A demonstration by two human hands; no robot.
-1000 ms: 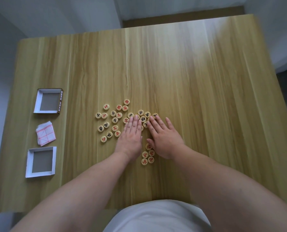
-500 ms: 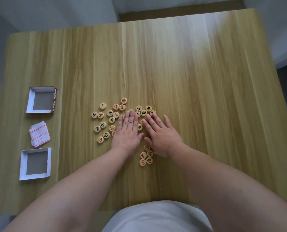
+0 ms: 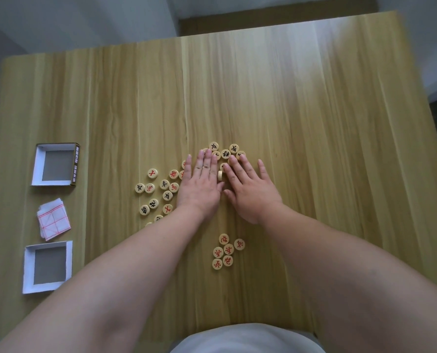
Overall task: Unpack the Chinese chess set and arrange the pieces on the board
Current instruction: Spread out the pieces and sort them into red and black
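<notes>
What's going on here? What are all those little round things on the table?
A person is sorting a Chinese chess set. The left hand and right hand lie flat, fingers straight, on the loose round pieces spread over the wooden table. A small bunch of red-lettered pieces sits apart, nearer the person. At the left, the far box half and near box half lie empty, with the folded paper board between them.

Two open trays, far tray [image 3: 37, 164] and near tray [image 3: 28, 268]; one folded paper board [image 3: 54, 219]; two hands, left hand [image 3: 199, 186] and right hand [image 3: 251, 194]; six pieces [image 3: 228, 249] in near cluster, some twenty more scattered.
</notes>
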